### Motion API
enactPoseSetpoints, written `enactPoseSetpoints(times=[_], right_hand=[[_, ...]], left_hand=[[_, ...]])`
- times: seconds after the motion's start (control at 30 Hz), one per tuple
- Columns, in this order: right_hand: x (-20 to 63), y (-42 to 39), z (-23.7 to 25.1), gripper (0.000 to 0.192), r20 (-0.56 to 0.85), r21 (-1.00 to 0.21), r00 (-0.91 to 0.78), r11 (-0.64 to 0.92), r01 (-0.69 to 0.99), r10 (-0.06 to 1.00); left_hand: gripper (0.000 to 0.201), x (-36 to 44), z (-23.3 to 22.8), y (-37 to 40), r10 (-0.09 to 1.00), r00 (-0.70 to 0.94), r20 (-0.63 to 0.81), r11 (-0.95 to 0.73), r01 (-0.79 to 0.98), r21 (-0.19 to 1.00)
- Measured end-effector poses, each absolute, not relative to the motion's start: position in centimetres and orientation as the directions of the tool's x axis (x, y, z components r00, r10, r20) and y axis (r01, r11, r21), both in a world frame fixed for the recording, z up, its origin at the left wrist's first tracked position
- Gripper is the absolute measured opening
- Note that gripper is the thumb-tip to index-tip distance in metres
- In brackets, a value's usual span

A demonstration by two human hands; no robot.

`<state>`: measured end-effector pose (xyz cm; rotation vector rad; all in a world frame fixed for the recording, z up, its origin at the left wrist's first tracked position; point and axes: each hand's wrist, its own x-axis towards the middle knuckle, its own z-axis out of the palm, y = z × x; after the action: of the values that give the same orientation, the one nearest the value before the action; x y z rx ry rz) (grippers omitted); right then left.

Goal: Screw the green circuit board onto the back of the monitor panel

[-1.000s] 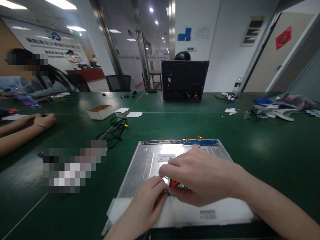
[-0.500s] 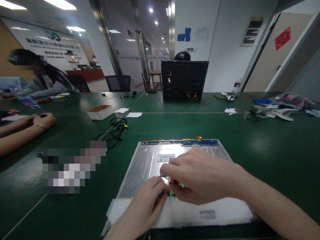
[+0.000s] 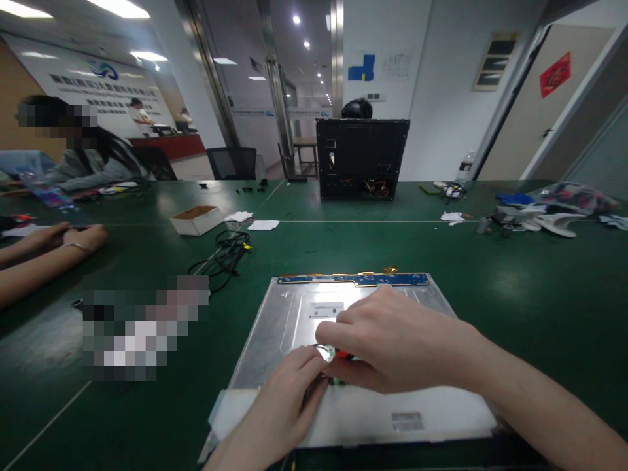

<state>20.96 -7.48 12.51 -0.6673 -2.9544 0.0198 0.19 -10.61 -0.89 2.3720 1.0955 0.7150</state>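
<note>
A flat display panel (image 3: pixel 255 337) lies back side up before me, with a long blue circuit board (image 3: pixel 392 279) along its far edge and a white sheet (image 3: pixel 358 418) over its near part. Over the panel's middle, my right hand (image 3: pixel 387 340) is closed around a red-and-black tool (image 3: pixel 342 354), mostly hidden by the fingers. Beneath it shows a bit of a small green circuit board (image 3: pixel 335 381). My left hand (image 3: pixel 294 379) rests just left of that board, fingers bent and pressed together near the right fingertips. What they pinch is hidden. A dark wire (image 3: pixel 321 347) shows between the hands.
Black cables (image 3: pixel 226 255) and an open box (image 3: pixel 196 221) are on the green table (image 3: pixel 318 245) at left. Another person's hands (image 3: pixel 81 239) rest farther left. A black-backed monitor (image 3: pixel 363 157) stands at the back; gloves and scraps (image 3: pixel 534 216) lie at right.
My right thumb and lower fingers have shifted up slightly, covering more of the tool and green board. My left hand stays in place.
</note>
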Motion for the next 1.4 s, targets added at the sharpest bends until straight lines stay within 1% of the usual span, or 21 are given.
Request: enactPoseSetpoints(times=[0.13,0.27,0.33,0.47,0.67,0.83,0.97,1.07,1.17,1.3,1.4], right_hand=[[20.92,-7.66,12.57,0.008,0.133,-0.062,-0.901,0.910,0.409,0.414],[20.95,-7.59,12.46,0.007,0.149,-0.081,-0.908,0.920,0.384,0.392],[20.98,-7.46,12.39,0.009,0.150,-0.075,-0.908,0.920,0.385,0.392],[21.02,-7.29,12.32,0.020,0.136,-0.067,-0.907,0.917,0.394,0.400],[20.98,-7.45,12.37,0.014,0.145,-0.021,-0.906,0.917,0.399,0.398],[20.93,-7.67,12.53,0.009,0.145,-0.071,-0.910,0.922,0.382,0.388],[20.98,-7.62,12.53,0.009,0.149,-0.074,-0.915,0.927,0.368,0.375],[21.04,-7.46,12.47,0.015,0.150,-0.064,-0.921,0.933,0.354,0.360],[21.08,-7.34,12.39,0.019,0.134,-0.051,-0.920,0.929,0.366,0.369],[21.03,-7.42,12.37,0.014,0.136,-0.025,-0.910,0.919,0.393,0.392],[20.95,-7.59,12.46,0.010,0.140,-0.052,-0.905,0.916,0.399,0.402]], left_hand=[[0.025,0.15,-0.94,-10.65,0.783,0.562,0.266,-0.598,0.563,0.571],[0.022,0.21,-1.05,-10.59,0.788,0.557,0.262,-0.592,0.568,0.572],[0.022,0.21,-1.17,-10.53,0.785,0.562,0.262,-0.593,0.557,0.581],[0.026,0.11,-1.47,-10.53,0.779,0.571,0.259,-0.596,0.548,0.586],[0.024,0.08,-1.30,-10.76,0.782,0.555,0.284,-0.604,0.562,0.565],[0.021,0.13,-0.89,-10.80,0.783,0.560,0.271,-0.601,0.566,0.564],[0.020,0.10,-0.90,-10.73,0.787,0.547,0.287,-0.601,0.570,0.561],[0.022,0.07,-1.01,-10.64,0.782,0.556,0.281,-0.603,0.561,0.567],[0.021,0.07,-1.15,-10.59,0.782,0.562,0.268,-0.599,0.562,0.570],[0.023,0.09,-1.36,-10.68,0.787,0.543,0.292,-0.601,0.572,0.557],[0.025,0.10,-1.33,-10.75,0.788,0.548,0.281,-0.597,0.566,0.568]])
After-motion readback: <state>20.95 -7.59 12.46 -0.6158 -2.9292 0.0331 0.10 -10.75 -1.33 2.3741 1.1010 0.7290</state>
